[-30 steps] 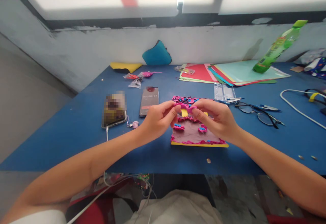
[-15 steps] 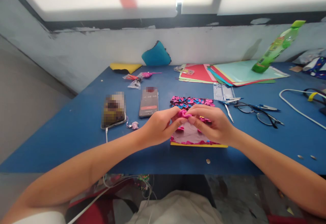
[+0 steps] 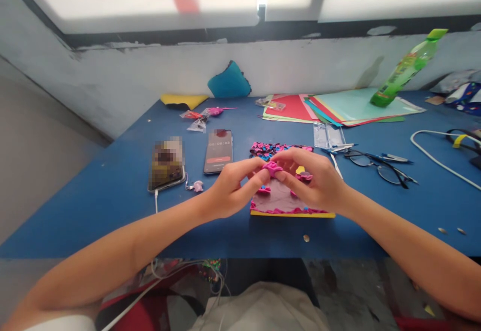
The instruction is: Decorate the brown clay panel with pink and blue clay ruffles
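Observation:
Between the fingertips of both hands is a small lump of pink modelling clay (image 3: 272,168), folded in soft ridges. My left hand (image 3: 240,183) pinches it from the left, and my right hand (image 3: 313,175) grips it from the right with thumb and fingers. Below them lies a flat panel (image 3: 276,201) with a greyish-mauve surface, a yellow front edge and a pink clay border. Small pink, blue and dark clay pieces (image 3: 263,149) crowd its far side. My hands hide part of its middle.
Two phones, one showing a timer (image 3: 218,151) and one on a cable (image 3: 167,165), lie to the left. At right are glasses (image 3: 391,174), pens (image 3: 397,158) and a clear case (image 3: 327,135). Behind, a green bottle (image 3: 408,70) leans over coloured sheets (image 3: 289,108).
The pink clay has been turned and flattened a little between my fingertips, and more of it shows. My right hand has shifted slightly, uncovering a yellow patch on the panel.

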